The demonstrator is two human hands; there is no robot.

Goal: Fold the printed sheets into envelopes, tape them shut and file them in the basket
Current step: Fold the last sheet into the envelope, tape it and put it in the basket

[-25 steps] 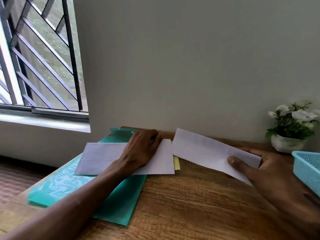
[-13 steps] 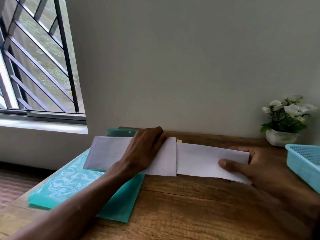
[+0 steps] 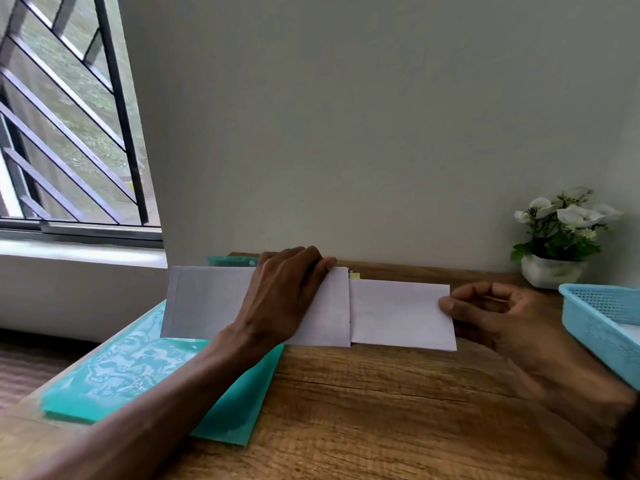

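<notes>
Now the left hand [image 3: 277, 299] presses the envelope [image 3: 207, 303] flat while the right hand [image 3: 502, 317] pinches the folded sheet [image 3: 398, 317], which can jam if pushed crooked

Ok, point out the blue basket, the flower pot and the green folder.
Blue basket [image 3: 588, 327]: head view, on its near wall.
Flower pot [image 3: 547, 271]: head view, on its white front.
Green folder [image 3: 138, 368]: head view, on its bare cover.

The left hand [image 3: 284, 299] is covering the middle of the envelope [image 3: 207, 301], hiding what lies beneath its palm. The folded sheet [image 3: 401, 317] is running under the envelope's edge, so its left end is not showing. The right edge of the frame is cutting off the blue basket [image 3: 602, 330], and the envelope is hiding most of a small yellow item [image 3: 354, 275], which is too small to identify.
</notes>
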